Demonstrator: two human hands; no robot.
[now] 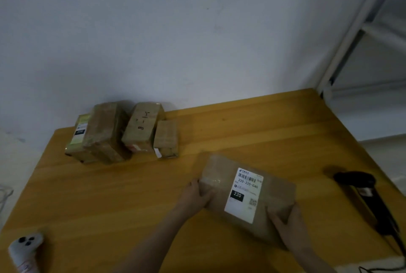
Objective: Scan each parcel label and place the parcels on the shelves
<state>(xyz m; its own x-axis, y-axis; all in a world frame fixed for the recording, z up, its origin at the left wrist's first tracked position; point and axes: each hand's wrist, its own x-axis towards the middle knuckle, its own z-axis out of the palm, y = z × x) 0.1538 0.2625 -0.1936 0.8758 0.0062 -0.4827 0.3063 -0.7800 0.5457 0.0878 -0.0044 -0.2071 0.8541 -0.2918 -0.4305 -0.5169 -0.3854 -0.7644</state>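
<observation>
Left hand (pixel 196 193), right hand (pixel 287 222): fingers wrapped on parcel (pixel 272 193) ends | label (pixel 245 194) up | scanner (pixel 369 198) at right on table (pixel 109 196)

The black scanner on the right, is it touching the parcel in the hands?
Apart. The head view shows bare table between the scanner and the parcel that both hands grip.

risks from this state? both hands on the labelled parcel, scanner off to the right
1. Both hands grip the parcel; reaching for the scanner means freeing one, and the parcel could shift.
2. The scanner lies near the table edge and could be knocked off.
3. Glare or blur on the label may spoil the scan.
</observation>
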